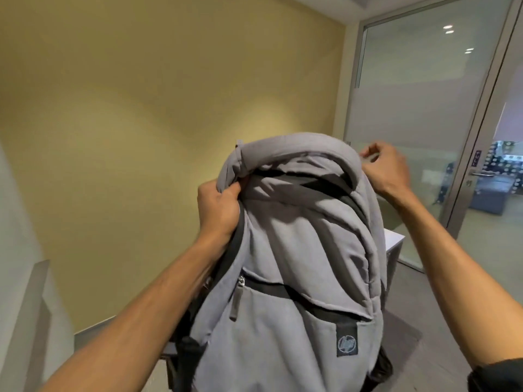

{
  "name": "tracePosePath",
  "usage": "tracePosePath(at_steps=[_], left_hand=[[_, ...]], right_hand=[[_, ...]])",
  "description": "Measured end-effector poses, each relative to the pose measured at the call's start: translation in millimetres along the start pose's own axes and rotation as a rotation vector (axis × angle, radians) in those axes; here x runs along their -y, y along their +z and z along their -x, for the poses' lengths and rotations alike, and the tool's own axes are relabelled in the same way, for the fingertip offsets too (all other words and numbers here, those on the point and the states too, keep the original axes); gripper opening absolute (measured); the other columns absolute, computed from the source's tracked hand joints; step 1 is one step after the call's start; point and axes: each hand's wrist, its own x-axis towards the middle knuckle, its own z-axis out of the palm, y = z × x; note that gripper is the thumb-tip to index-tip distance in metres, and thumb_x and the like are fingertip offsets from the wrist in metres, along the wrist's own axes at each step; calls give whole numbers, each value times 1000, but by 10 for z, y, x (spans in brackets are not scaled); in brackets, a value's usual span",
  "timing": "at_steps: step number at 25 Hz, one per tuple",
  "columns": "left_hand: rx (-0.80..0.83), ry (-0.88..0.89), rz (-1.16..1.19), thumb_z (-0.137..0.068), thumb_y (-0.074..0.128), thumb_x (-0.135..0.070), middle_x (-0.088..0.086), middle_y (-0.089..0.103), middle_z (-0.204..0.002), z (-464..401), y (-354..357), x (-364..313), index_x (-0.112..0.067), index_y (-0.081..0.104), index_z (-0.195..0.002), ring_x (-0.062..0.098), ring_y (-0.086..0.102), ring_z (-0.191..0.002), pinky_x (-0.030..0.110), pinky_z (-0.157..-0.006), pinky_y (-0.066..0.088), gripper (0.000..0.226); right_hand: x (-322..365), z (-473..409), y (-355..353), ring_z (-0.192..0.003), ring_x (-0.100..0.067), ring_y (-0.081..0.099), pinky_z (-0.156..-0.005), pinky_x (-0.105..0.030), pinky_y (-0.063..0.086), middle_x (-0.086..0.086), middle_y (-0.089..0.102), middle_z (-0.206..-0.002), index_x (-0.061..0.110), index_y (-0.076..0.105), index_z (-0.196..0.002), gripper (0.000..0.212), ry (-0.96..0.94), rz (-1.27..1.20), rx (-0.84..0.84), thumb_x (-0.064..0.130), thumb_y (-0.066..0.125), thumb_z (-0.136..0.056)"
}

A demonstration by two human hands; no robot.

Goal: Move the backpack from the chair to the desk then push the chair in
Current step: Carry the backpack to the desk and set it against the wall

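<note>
While the grey backpack (297,250) hangs upright mid-air, carry's underway, chair not visible. Left hand (219,210) clenched on fabric at backpack's top-left edge; right hand (387,168) pinching its top-right. White desk corner (394,240) just behind backpack. Left: set down, push chair.

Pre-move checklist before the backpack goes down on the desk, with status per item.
1. Left hand gripping the backpack: ok, fingers closed on fabric at its top left.
2. Right hand gripping: cannot tell, it sits at the top right edge with fingers pinched, contact hidden.
3. Backpack clear of the chair: cannot tell, the chair is not in view.
4. Zips closed: cannot tell, the dark zip lines show but not their ends.
5. Landing spot: cannot tell, only a white surface corner shows behind the backpack.
</note>
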Motion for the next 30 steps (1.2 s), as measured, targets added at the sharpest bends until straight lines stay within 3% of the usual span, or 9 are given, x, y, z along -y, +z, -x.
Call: tracePosePath(at_steps=[2,5,7,9,13,18,21,26,30], left_hand=[[5,29,-11,-76,69,-19,3,50,-74,-258,19,-137,-15,60,-73,14,42,-69,33,-60,32,10],[-52,27,-23,-71,72,-24,1,53,-69,-641,-38,-232,-13,65,-72,13,45,-67,32,-60,34,13],[-102,7,-60,-70,73,-25,0,51,-65,-824,-114,-195,-11,65,-70,14,44,-65,33,-61,33,16],[-127,-27,-80,-68,72,-26,4,52,-70,-922,-179,-113,-9,64,-70,17,44,-68,34,-62,34,19],[-143,-91,-76,-73,74,-16,6,46,-64,-1033,-200,64,-12,48,-54,18,41,-65,35,-61,29,32],[-94,-58,-70,-79,76,-19,9,54,-69,-1268,-193,95,-5,59,-70,17,51,-61,31,-58,38,23],[4,-45,-151,-79,75,-40,-4,66,-56,-1252,-363,132,-13,65,-61,8,60,-51,21,-49,45,33],[257,-177,-223,-47,90,-54,-9,78,-93,-619,-749,930,-28,75,-94,10,74,-84,19,-65,56,55],[-1,-99,-228,-67,87,-33,-19,77,-83,-569,-488,1355,-32,71,-89,1,72,-81,15,-63,55,27]], right_hand=[[75,123,-5,-108,-4,59,-93,-28,49,1,64,-124,26,65,-117,44,-235,-330,295,52,47,-86],[187,415,153,-114,0,63,-87,-15,53,14,68,-125,39,70,-117,56,-98,-1000,736,74,40,-87],[138,542,314,-111,-10,67,-86,-23,57,10,72,-119,33,68,-118,87,-27,-986,826,91,58,-55],[110,640,473,-107,-2,67,-82,-16,55,18,72,-115,40,64,-118,80,-109,-885,872,81,73,-51],[80,863,851,-105,8,63,-78,-4,49,33,67,-111,64,59,-107,60,-256,-754,586,43,92,-62],[166,759,1319,-83,-10,68,-72,-39,56,-1,77,-89,21,75,-93,8,-63,-920,119,16,71,-89],[260,520,1441,-69,-10,56,-60,-40,50,-6,73,-74,13,73,-80,14,-6,-945,64,24,73,-88],[176,200,1688,-61,-11,39,-55,-29,34,11,48,-54,16,53,-56,42,36,-941,53,36,75,-84],[34,-36,1910,-61,-14,48,-57,-32,41,7,59,-57,14,65,-62,33,54,-893,132,38,76,-82]])
